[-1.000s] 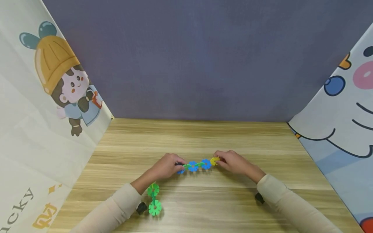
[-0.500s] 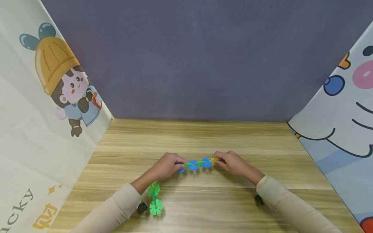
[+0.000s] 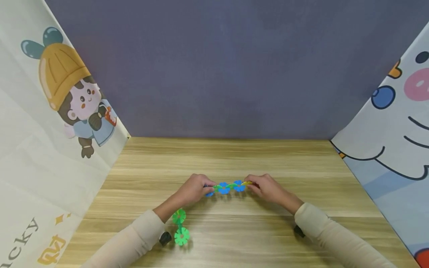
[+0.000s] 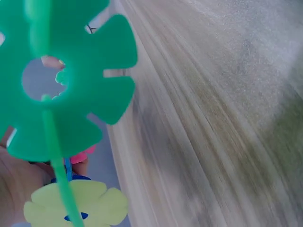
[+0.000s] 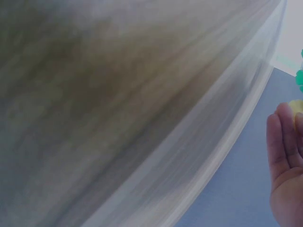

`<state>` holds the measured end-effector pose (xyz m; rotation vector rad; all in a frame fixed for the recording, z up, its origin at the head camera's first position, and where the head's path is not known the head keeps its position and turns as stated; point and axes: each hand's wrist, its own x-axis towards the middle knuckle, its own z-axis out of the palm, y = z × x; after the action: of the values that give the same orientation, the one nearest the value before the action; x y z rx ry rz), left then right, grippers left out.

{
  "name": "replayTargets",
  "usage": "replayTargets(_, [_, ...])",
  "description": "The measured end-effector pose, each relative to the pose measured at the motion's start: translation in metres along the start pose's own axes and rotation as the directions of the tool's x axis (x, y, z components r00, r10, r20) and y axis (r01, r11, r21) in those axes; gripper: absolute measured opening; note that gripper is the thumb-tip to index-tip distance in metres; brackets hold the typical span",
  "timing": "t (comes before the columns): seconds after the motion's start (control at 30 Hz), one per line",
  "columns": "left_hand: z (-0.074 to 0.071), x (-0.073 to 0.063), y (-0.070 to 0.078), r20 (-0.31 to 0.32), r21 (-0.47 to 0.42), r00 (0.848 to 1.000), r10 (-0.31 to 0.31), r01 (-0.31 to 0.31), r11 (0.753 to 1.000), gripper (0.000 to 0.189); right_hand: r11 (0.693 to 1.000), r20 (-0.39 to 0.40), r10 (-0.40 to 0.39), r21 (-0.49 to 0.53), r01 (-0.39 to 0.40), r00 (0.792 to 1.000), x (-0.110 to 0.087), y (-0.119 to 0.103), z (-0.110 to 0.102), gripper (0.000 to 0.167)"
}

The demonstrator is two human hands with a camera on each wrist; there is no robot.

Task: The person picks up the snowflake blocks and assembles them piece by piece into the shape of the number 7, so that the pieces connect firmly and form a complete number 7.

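Between the hands runs a chain of interlocking flower-shaped plastic discs, with blue discs (image 3: 224, 188) facing the head camera and green ones set crosswise between them. My left hand (image 3: 194, 190) pinches the chain near a blue disc at its left, thumb and fingers covering part of it. At the right end, a yellow disc (image 3: 248, 182), seen nearly edge-on, is pinched by my right hand (image 3: 269, 187). Green discs (image 3: 181, 236) hang below the left wrist. The left wrist view has a large green disc (image 4: 113, 97) very near the camera, above a pale yellow disc (image 4: 99, 201).
A wood-grain table (image 3: 241, 238) lies beneath both hands. The grey-blue back panel (image 3: 214, 74) rises at its far edge. Printed cartoon panels flank it, one with a capped figure (image 3: 72, 82) on the left. Dark wrist-worn devices (image 3: 165, 238) show by the sleeves.
The yellow disc has turned from facing the head camera to nearly edge-on in my right hand. My left hand, the chain and the hanging green discs have shifted slightly right and up.
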<state>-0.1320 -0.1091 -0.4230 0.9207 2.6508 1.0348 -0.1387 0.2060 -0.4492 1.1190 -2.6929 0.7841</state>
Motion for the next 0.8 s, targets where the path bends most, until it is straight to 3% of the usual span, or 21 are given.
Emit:
replayTargets(0.3, [-0.002,0.000,0.001,0.020,0.013,1.000,-0.006,0.006,1.000,0.021,1.000,-0.010,-0.011,0.017,0.011,1.000,-0.001,-0.001,0.001,0.009])
replayTargets(0.53, [-0.007,0.007,0.000,0.030,0.024,0.999,-0.017,0.017,1.000,0.018,0.998,-0.052,0.014,0.066,-0.010,0.999,-0.006,0.003,-0.002,0.012])
replayTargets(0.73, [-0.012,0.010,0.005,0.077,0.007,0.995,-0.064,0.064,0.998,0.027,0.996,-0.082,0.014,0.086,-0.007,0.997,-0.011,0.005,-0.006,0.014])
replayTargets(0.8, [-0.014,0.009,0.006,0.067,0.001,0.995,-0.070,0.070,0.998,0.030,0.996,-0.086,0.022,0.087,-0.014,0.996,-0.012,0.006,-0.007,0.014])
